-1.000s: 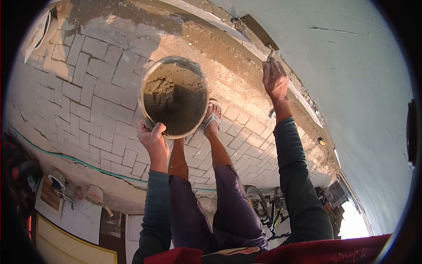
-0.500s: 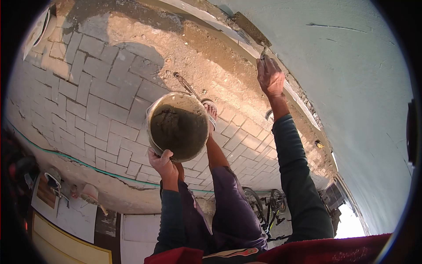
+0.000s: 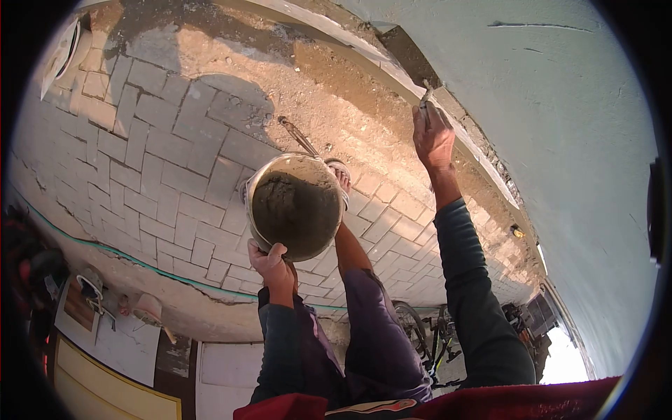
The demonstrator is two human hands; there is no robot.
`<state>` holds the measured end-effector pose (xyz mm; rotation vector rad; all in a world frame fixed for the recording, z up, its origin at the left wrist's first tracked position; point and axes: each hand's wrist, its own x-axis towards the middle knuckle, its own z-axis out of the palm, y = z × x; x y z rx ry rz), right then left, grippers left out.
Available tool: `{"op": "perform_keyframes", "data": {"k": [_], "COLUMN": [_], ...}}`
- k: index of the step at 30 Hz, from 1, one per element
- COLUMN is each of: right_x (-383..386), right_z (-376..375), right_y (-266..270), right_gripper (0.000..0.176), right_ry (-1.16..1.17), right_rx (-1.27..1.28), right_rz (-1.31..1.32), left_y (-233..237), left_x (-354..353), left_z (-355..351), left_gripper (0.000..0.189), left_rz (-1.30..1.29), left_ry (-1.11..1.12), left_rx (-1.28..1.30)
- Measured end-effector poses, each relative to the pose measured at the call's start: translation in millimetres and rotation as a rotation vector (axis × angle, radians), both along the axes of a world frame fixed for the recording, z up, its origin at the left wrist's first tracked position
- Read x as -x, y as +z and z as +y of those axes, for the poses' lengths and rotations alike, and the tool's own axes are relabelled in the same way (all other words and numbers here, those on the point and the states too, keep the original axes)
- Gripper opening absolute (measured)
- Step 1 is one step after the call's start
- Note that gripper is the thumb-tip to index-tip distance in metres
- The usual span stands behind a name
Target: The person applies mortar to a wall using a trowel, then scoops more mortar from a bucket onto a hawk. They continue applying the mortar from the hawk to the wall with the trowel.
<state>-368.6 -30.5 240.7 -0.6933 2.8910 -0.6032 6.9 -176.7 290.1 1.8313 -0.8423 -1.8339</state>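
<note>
A round bucket with grey wet mortar inside hangs over the paving near the middle. My left hand grips its near rim, thumb on top. At the upper right my right hand is closed around the handle of a trowel. The trowel's blade lies along the ledge at the foot of the pale green wall.
A metal tool lies on the ground beyond the bucket, beside my sandalled foot. A green hose runs along the left edge of the paving. A bicycle stands at the lower right. Another container is at the upper left.
The bucket and my left hand have shifted slightly to the right in view. My right hand and the trowel sit slightly lower and to the right, and more of the blade shows.
</note>
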Motion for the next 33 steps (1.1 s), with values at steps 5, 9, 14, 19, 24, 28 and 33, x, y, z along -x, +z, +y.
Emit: {"op": "perform_keyframes", "data": {"k": [5, 9, 14, 19, 24, 28, 33], "right_x": [4, 33, 62, 64, 54, 45, 21], "right_z": [-7, -30, -3, 35, 83, 125, 119], "right_y": [13, 10, -28, -16, -9, 5, 30], "right_gripper": [0.03, 0.03, 0.029, 0.033, 0.035, 0.033, 0.031], "right_ry": [0.092, 0.191, 0.414, 0.191, -0.007, -0.039, -0.163], "right_rx": [0.085, 0.009, 0.089, 0.045, 0.09, 0.097, 0.074], "right_rz": [-0.236, -0.349, -0.212, -0.522, -0.738, -0.749, -0.756], "left_y": [-6, -11, -8, -10, -10, -13, -20], "left_x": [-2, -8, -6, -4, -6, -5, -11], "left_z": [0, -1, -2, -1, -2, -2, -2], "left_gripper": [0.039, 0.04, 0.041, 0.041, 0.042, 0.042, 0.041], "left_rz": [-0.003, -0.002, -0.019, -0.048, -0.033, -0.042, -0.01], "left_ry": [-0.009, -0.032, -0.058, -0.051, -0.08, -0.053, -0.043], "left_rx": [0.007, 0.029, 0.03, 0.018, 0.032, 0.019, 0.024]}}
